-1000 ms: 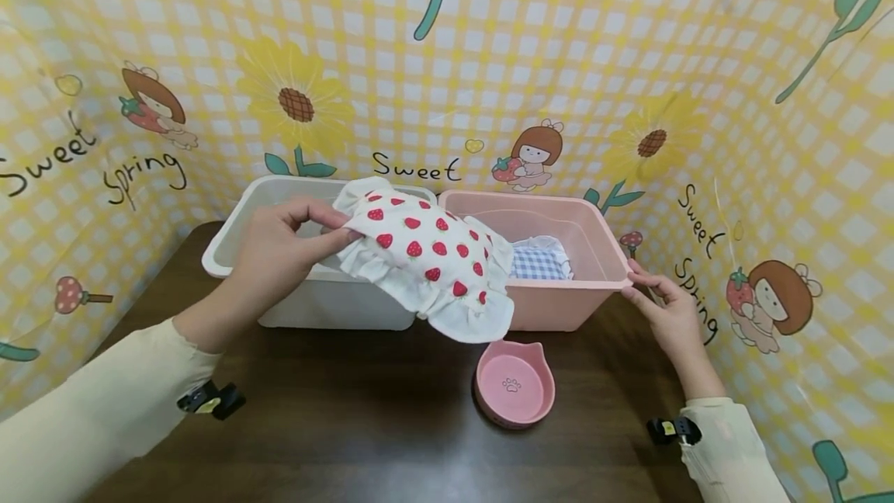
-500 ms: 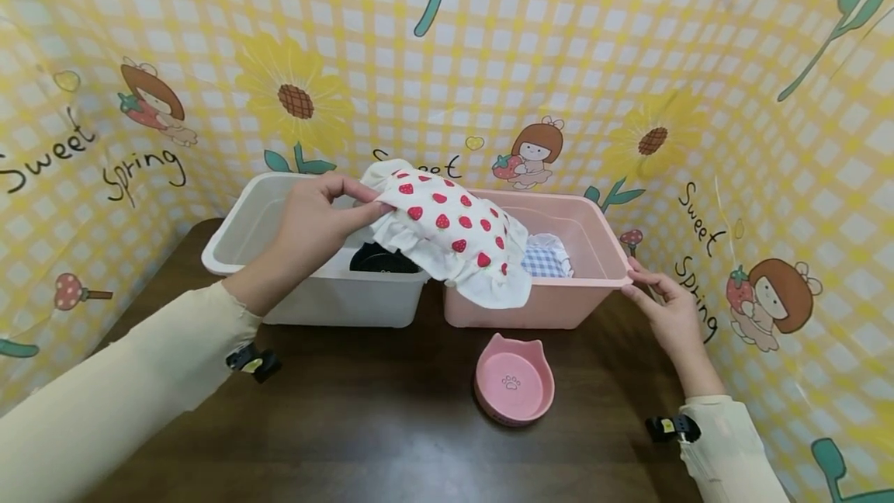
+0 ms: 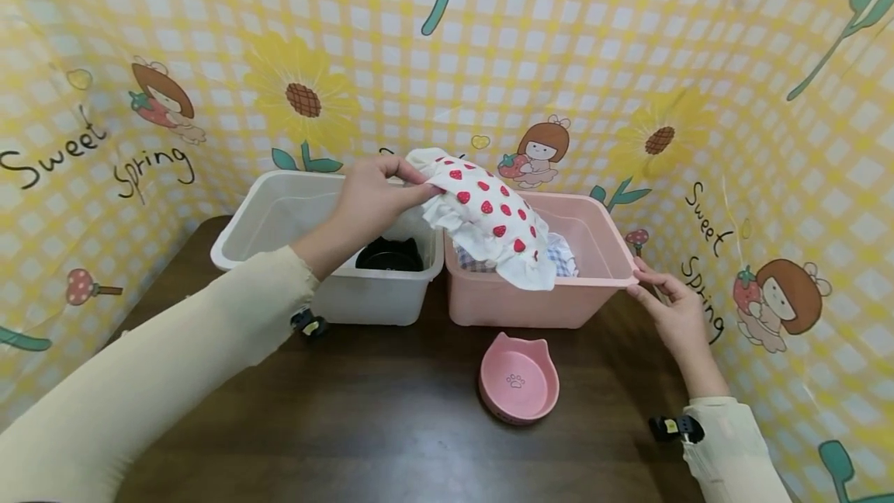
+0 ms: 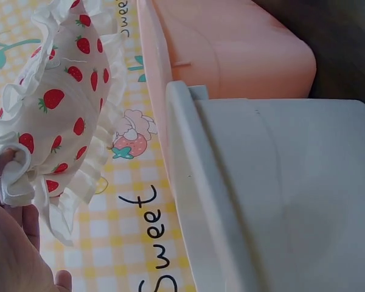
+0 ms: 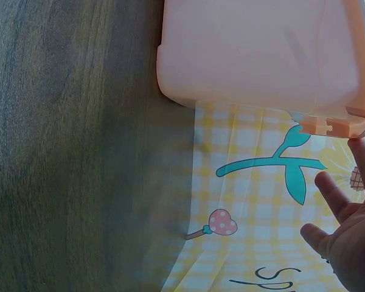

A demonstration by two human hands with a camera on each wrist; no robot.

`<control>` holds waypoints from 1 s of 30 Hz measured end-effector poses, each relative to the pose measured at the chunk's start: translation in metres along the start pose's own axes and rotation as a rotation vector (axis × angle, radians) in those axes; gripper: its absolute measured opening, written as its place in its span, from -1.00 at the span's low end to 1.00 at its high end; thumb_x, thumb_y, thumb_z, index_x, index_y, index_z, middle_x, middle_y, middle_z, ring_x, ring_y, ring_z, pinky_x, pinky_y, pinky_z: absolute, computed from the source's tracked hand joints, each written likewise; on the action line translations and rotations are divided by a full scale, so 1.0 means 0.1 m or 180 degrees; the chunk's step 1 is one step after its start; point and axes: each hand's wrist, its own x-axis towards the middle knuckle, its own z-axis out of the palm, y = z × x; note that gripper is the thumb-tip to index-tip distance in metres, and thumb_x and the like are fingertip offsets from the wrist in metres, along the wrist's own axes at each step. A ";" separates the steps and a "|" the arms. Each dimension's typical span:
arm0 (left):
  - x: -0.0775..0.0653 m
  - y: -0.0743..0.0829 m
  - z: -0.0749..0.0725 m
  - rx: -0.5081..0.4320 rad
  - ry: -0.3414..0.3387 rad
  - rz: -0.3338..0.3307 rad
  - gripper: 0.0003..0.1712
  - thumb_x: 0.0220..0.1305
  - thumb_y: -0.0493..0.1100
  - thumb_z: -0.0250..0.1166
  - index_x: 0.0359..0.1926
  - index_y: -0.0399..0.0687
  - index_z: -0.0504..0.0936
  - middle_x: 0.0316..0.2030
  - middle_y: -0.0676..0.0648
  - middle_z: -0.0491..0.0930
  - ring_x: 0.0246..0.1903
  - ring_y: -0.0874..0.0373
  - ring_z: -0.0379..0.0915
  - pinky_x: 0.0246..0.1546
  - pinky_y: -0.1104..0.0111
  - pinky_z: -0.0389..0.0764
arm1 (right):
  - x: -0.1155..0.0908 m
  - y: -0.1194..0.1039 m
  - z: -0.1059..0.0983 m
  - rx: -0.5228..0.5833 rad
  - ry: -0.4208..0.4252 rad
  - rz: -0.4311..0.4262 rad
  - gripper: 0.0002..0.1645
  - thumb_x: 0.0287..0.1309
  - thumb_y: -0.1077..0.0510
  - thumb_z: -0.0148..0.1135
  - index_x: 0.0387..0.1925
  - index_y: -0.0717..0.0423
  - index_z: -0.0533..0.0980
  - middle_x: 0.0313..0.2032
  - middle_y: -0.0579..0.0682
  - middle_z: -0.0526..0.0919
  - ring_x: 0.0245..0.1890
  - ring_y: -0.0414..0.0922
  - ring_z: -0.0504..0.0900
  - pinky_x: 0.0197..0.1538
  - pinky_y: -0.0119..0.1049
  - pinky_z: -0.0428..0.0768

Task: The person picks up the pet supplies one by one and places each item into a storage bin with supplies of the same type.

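Observation:
My left hand pinches one frilled corner of a small white pillow with red strawberries. The pillow slants down to the right over the pink bin. In the left wrist view the strawberry pillow hangs from the fingers of my left hand, beside the bins. A blue-and-white checked pillow lies inside the pink bin, partly hidden by the strawberry one. At that bin's right front corner, my right hand pinches the rim between thumb and finger. The right wrist view shows its other fingers spread.
A white bin stands left of the pink one, with a black cat-eared bowl inside. In front, a pink cat-eared bowl sits on the dark wooden table. Yellow checked cloth walls off the back and sides.
My left hand has carried the strawberry pillow rightward and farther back, from over the white bin to over the pink one. The black bowl has come into view. My right hand stays at the rim.

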 end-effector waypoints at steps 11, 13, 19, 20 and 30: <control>0.29 0.14 0.31 0.0060 -0.0103 0.0137 -0.80 0.16 -0.04 0.55 -0.36 -0.02 0.73 -0.31 0.00 0.72 -0.25 0.16 0.56 -0.36 0.35 0.55 | 0.01 0.02 0.01 -0.0057 0.0010 -0.0013 -0.58 0.30 0.15 0.38 0.12 0.28 0.62 0.31 0.00 0.56 0.29 -0.43 0.50 0.29 -0.60 0.38; 0.36 0.14 0.38 0.0143 -0.0128 0.0124 -0.79 0.15 -0.02 0.56 -0.37 0.00 0.73 -0.33 0.03 0.72 -0.26 0.17 0.58 -0.34 0.35 0.57 | 0.01 0.01 0.00 -0.0051 0.0017 -0.0006 -0.58 0.30 0.12 0.39 0.12 0.25 0.63 0.31 0.00 0.57 0.29 -0.42 0.51 0.28 -0.60 0.39; 0.53 0.12 0.59 0.0301 -0.0218 0.0172 -0.81 0.15 -0.04 0.55 -0.41 0.04 0.71 -0.39 0.06 0.72 -0.32 0.19 0.59 -0.25 0.32 0.60 | 0.00 -0.01 -0.01 -0.0064 0.0025 0.0017 -0.57 0.29 0.07 0.40 0.10 0.23 0.65 0.28 -0.03 0.60 0.27 -0.43 0.52 0.32 -0.54 0.40; 0.56 0.12 0.64 0.0322 -0.0246 0.0185 -0.81 0.15 -0.04 0.55 -0.41 0.04 0.71 -0.39 0.07 0.71 -0.32 0.19 0.59 -0.23 0.30 0.61 | -0.01 -0.01 -0.01 -0.0063 0.0036 0.0025 -0.57 0.28 0.07 0.41 0.10 0.23 0.65 0.27 -0.03 0.61 0.26 -0.44 0.52 0.32 -0.52 0.40; 0.72 0.11 1.11 0.0790 -0.0423 0.0268 -0.82 0.19 0.01 0.51 -0.47 0.14 0.71 -0.43 0.17 0.68 -0.24 0.23 0.55 0.31 0.04 0.13 | 0.04 0.04 -0.02 0.0154 0.0073 0.0003 -0.58 0.28 0.13 0.41 0.09 0.29 0.64 0.26 -0.03 0.62 0.25 -0.41 0.55 0.33 -0.53 0.40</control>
